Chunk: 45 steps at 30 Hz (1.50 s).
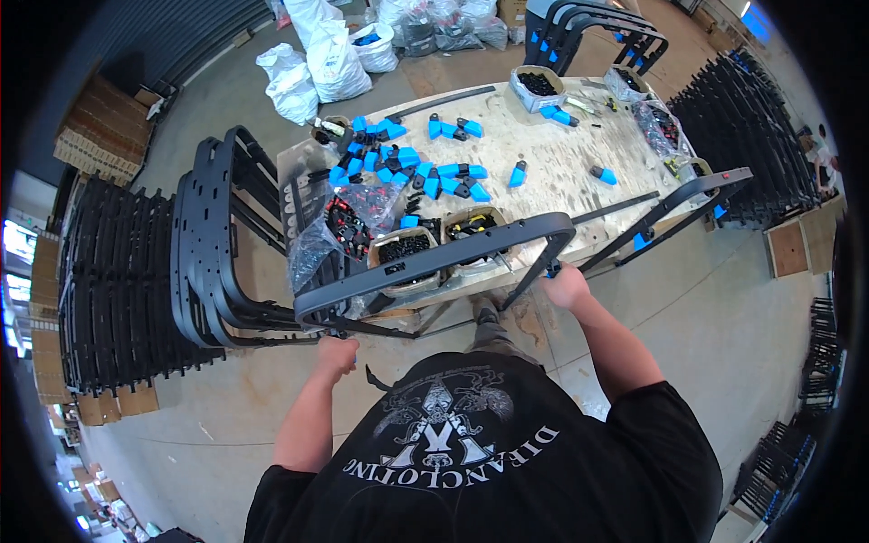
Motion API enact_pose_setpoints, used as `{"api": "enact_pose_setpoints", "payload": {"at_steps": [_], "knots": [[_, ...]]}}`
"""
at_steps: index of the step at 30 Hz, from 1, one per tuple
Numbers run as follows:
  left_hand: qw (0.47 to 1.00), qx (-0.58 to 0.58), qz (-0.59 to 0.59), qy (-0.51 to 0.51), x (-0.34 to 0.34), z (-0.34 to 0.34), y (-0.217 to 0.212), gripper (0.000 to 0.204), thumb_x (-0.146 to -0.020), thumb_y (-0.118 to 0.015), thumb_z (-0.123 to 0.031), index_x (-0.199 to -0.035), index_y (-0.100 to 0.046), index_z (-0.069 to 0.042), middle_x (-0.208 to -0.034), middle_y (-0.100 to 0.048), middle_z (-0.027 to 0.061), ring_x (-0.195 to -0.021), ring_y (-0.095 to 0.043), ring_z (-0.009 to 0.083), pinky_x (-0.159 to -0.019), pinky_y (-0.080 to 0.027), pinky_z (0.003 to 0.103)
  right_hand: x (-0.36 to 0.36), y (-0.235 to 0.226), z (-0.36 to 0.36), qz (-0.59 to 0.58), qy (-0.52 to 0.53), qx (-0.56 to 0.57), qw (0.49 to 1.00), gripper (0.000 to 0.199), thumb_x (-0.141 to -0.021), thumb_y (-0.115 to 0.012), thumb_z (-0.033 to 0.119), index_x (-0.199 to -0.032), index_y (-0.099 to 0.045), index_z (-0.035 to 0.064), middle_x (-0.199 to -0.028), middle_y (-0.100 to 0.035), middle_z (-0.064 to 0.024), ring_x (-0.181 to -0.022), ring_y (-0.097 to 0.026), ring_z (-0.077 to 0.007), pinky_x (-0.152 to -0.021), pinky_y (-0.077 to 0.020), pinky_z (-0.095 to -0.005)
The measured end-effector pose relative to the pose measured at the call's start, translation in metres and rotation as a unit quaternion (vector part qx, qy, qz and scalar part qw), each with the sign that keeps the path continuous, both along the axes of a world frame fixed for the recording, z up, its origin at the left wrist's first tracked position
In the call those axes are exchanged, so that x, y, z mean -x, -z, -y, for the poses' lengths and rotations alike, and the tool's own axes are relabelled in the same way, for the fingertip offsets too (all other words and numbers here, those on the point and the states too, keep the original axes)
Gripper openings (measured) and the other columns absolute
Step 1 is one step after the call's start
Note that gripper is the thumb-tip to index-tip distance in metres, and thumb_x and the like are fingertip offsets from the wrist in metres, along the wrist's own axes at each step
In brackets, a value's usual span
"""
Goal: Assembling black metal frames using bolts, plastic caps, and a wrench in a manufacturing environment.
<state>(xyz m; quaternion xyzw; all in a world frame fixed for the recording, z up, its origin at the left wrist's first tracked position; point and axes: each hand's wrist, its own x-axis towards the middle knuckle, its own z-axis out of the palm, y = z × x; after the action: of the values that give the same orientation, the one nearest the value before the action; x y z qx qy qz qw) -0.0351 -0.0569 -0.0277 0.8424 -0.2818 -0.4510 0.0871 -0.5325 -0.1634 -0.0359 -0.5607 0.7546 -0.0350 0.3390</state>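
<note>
A black bent-tube frame (453, 256) with a broad flat bar is held in front of my body, overlapping the table's near edge. My left hand (338, 357) is closed round its lower left part. My right hand (564, 287) is wrapped round its right side, below the rounded corner. The parts under my fingers are mostly hidden. Just behind the bar stand a box of small black parts (405, 246) and another box (471, 220) with black and yellow pieces. A clear plastic bag (312, 240) of red and black parts lies left of them.
Blue-and-black plastic pieces (371, 158) are spread over the worktable (534, 140). Another black frame (670, 210) leans at the right edge. More frames (204, 235) stand at the left, with tall stacks (113, 281) beyond. White sacks (335, 63) sit on the floor behind the table.
</note>
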Motion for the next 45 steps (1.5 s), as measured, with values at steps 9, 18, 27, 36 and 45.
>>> {"api": "enact_pose_setpoints", "payload": {"at_steps": [9, 18, 27, 36, 45], "knots": [[0.892, 0.106, -0.375, -0.228, -0.018, -0.010, 0.048, 0.018, -0.086, -0.071, -0.014, -0.079, -0.055, -0.011, -0.068, -0.055, 0.0020, -0.055, -0.054, 0.0148, -0.046, -0.042, 0.028, 0.019, 0.038, -0.014, 0.648, 0.237, -0.096, 0.718, 0.028, -0.090, -0.076, 0.029, -0.086, -0.055, 0.0099, -0.070, -0.052, 0.0021, -0.053, -0.045, -0.0089, -0.050, -0.0369, -0.0269], [0.906, -0.088, -0.340, -0.238, -0.022, 0.009, -0.040, 0.026, -0.091, -0.074, -0.026, -0.085, -0.053, -0.012, -0.067, -0.050, -0.0004, -0.046, -0.040, 0.0050, -0.036, -0.022, 0.017, 0.006, -0.060, -0.007, 0.458, 0.305, -0.229, 0.803, 0.036, -0.089, -0.078, 0.038, -0.081, -0.051, 0.0152, -0.065, -0.041, 0.0047, -0.045, -0.029, -0.0061, -0.041, -0.0223, -0.0230], [0.992, 0.098, 0.022, -0.077, -0.013, -0.038, 0.066, 0.020, -0.084, -0.070, -0.020, -0.089, -0.056, -0.007, -0.070, -0.056, 0.0035, -0.056, -0.052, 0.0143, -0.043, -0.038, 0.033, 0.011, -0.060, 0.001, 0.309, 0.214, -0.202, 0.904, 0.030, -0.090, -0.073, 0.035, -0.078, -0.055, 0.0137, -0.061, -0.046, -0.0008, -0.045, -0.039, -0.0132, -0.042, -0.0322, -0.0319], [0.907, 0.380, 0.123, -0.130, 0.010, -0.032, 0.109, 0.049, -0.078, -0.076, -0.022, -0.117, -0.060, 0.003, -0.093, -0.070, 0.0139, -0.081, -0.067, 0.0262, -0.076, -0.053, 0.039, 0.003, 0.068, -0.034, 0.058, 0.141, 0.181, 0.972, 0.044, -0.081, -0.078, 0.029, -0.111, -0.062, 0.0000, -0.091, -0.070, -0.0198, -0.089, -0.068, -0.0385, -0.081, -0.0538, -0.0428], [0.933, 0.303, -0.058, 0.186, -0.047, -0.030, 0.103, 0.071, -0.075, -0.082, -0.021, -0.136, -0.051, -0.003, -0.133, -0.058, 0.0144, -0.122, -0.056, 0.0255, -0.103, -0.044, 0.038, 0.035, 0.079, -0.024, 0.290, 0.080, 0.016, 0.953, 0.083, -0.072, -0.086, 0.013, -0.145, -0.047, 0.0053, -0.122, -0.063, -0.0070, -0.113, -0.059, -0.0204, -0.099, -0.0473, -0.0370]]}}
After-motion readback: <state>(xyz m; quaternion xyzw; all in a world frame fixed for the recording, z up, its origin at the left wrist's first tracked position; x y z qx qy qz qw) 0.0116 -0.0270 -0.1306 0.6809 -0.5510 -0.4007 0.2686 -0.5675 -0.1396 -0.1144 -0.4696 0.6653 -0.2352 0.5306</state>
